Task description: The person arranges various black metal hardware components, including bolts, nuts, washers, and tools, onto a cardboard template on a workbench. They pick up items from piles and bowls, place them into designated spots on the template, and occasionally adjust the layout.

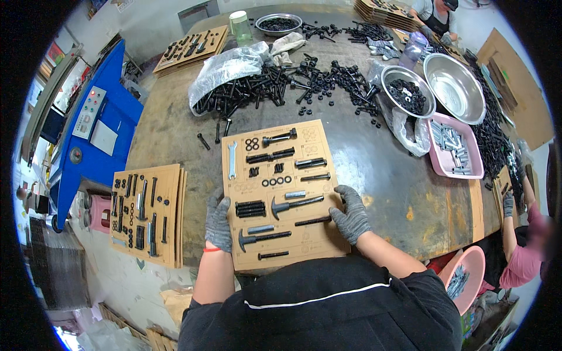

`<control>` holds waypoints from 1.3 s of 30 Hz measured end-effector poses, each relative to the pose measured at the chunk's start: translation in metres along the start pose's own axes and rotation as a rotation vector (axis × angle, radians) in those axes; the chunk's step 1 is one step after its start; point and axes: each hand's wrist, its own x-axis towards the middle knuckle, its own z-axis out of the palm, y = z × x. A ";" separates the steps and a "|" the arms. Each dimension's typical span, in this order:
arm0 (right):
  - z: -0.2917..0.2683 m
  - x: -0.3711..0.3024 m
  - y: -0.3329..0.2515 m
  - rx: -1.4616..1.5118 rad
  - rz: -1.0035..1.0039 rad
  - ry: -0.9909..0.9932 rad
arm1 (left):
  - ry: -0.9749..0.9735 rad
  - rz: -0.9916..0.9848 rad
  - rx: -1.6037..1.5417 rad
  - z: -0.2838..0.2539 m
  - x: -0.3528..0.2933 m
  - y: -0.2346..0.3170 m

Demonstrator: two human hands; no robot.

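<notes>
A brown cardboard board lies before me with hardware set out in rows. My gloved left hand grips its left edge, thumb on top. Around the right edge is my gloved right hand, its fingertips beside the end of a black rod. On the board sit an open-end wrench, black bolts, rings, a block of black studs, two T-shaped black bolts and silver sleeves. Both hands' undersides are hidden.
Stacked filled boards stand at left, more at the back. Loose black bolts cover the table's far part. Steel bowls and a pink tub of sleeves are at right. Two other people work at the right side.
</notes>
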 end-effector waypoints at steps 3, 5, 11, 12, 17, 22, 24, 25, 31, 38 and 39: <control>-0.002 0.028 -0.007 0.115 0.146 -0.045 | 0.102 0.113 0.333 -0.030 0.010 -0.006; 0.000 0.075 0.038 -0.023 0.014 0.115 | 0.153 0.136 0.500 -0.033 0.020 -0.007; -0.005 0.250 0.041 -0.406 -0.212 0.344 | 0.237 0.487 0.825 -0.048 0.053 -0.028; 0.000 0.274 0.038 -0.472 -0.128 0.308 | 0.265 0.449 0.785 -0.046 0.055 -0.029; 0.001 0.361 0.007 -0.605 0.222 0.167 | 0.267 0.326 0.627 -0.031 0.055 -0.032; -0.003 0.374 0.014 -0.732 0.055 0.175 | 0.296 0.373 0.636 -0.011 0.049 -0.034; -0.006 0.369 0.035 -0.782 -0.042 0.188 | 0.312 0.341 0.767 -0.006 0.045 -0.039; -0.007 0.365 0.038 -0.785 -0.076 0.210 | 0.303 0.349 0.747 -0.005 0.047 -0.038; -0.028 0.303 0.051 -0.701 -0.067 0.215 | 0.275 0.386 0.546 -0.013 0.054 -0.045; -0.073 0.160 0.075 -0.560 -0.144 0.302 | 0.244 0.293 0.621 -0.004 0.053 -0.045; -0.076 0.139 0.075 -0.527 -0.171 0.285 | 0.240 0.298 0.705 0.002 0.048 -0.040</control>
